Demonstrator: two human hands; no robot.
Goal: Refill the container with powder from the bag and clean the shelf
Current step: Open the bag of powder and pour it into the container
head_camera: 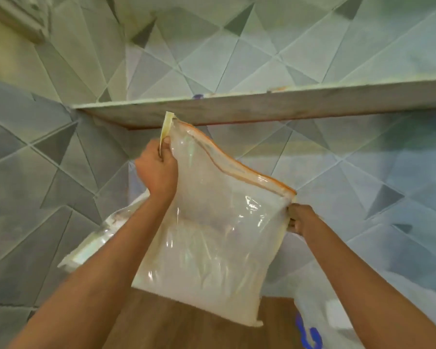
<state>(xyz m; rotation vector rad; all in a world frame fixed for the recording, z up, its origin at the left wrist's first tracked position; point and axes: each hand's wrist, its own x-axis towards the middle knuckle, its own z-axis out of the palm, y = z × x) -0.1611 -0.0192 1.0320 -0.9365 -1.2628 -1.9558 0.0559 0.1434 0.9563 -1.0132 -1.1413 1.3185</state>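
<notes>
A clear plastic zip bag [212, 235] with an orange-edged top seal hangs in front of me, white powder settled in its lower part. My left hand [156, 170] pinches the bag's upper left corner just below the shelf [262, 108]. My right hand [300, 219] grips the bag's right top corner, lower down, so the seal line slopes down to the right. The shelf is a grey slab on the tiled wall, seen from below, with orange and purple smudges along its front edge. No container is in view.
A second clear bag [98, 243] lies behind my left forearm. A white plastic bag with blue print [312, 331] sits at lower right on a brown wooden surface [174, 326]. Geometric grey tiles [312, 46] cover the wall.
</notes>
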